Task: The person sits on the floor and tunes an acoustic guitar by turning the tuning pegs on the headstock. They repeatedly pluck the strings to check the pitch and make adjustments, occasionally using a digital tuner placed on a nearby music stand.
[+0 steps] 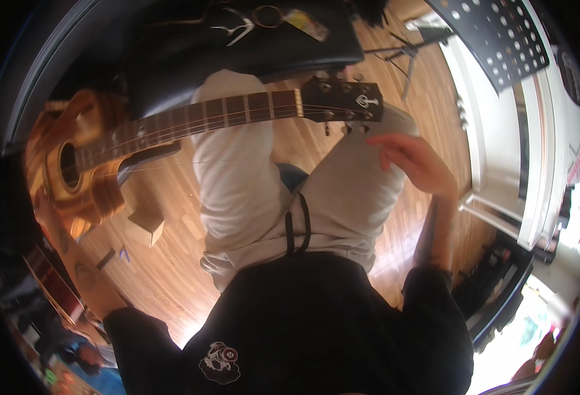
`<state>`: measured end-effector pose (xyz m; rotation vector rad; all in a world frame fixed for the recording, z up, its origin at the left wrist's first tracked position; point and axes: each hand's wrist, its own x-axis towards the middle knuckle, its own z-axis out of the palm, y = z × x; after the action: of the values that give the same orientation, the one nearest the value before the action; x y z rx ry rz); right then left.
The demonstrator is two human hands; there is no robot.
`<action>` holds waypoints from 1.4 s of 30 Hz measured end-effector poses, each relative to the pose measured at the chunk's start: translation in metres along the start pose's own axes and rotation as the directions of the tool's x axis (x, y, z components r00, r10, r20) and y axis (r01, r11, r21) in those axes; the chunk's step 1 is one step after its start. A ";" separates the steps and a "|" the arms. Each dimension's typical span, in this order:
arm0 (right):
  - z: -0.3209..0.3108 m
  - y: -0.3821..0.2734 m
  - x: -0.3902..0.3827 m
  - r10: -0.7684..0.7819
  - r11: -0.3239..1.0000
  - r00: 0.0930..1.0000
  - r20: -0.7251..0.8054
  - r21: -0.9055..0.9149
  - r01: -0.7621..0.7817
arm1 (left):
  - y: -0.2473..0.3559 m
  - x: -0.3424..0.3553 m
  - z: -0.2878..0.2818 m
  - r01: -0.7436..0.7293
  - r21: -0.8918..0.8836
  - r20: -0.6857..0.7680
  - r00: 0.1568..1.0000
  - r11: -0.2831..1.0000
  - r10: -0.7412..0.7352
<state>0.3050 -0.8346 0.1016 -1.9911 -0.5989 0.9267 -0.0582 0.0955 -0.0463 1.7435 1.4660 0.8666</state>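
An acoustic guitar (217,113) lies across in front of me, its glossy brown body at the left and its neck over my knees. Thin strings run along the fretboard, and one or two stand loose below the neck. By the tuning pegs of the dark headstock (342,100) is my right hand (410,158), index finger stretched toward the lower pegs and the other fingers loosely bent. I see nothing held in it, and whether the fingertip touches a peg I cannot tell. My left forearm (82,266) reaches to the guitar's body; the fingers of that hand do not show clearly.
On a black padded bench (257,56) ahead lie metal pliers (238,27), a dark ring-shaped thing (267,16) and a yellow packet (306,25). A wooden block (145,226) is on the floor. A perforated music stand (494,36) and a white piano-like piece (540,158) are at right.
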 end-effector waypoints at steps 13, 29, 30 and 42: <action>-0.011 0.018 0.054 -0.134 0.991 0.939 -0.316 -0.054 0.123 | 0.040 0.055 0.011 -0.060 0.606 -0.170 0.964 0.793 0.203; -0.019 0.055 0.085 -0.216 0.976 0.887 -0.408 -0.089 0.197 | 0.029 0.027 -0.002 0.087 0.534 -0.180 0.984 0.841 0.013; -0.017 0.055 0.082 -0.176 0.984 0.882 -0.437 -0.066 0.163 | 0.031 0.020 0.009 0.080 0.544 -0.175 0.984 0.835 0.020; -0.020 0.083 0.086 -0.089 0.986 0.889 -0.449 0.086 0.142 | 0.032 0.024 0.007 0.071 0.535 -0.178 0.984 0.842 0.030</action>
<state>0.3789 -0.8295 0.0063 -1.9480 -0.3869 0.3974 -0.0323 0.1149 -0.0220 2.0841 1.9917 0.6437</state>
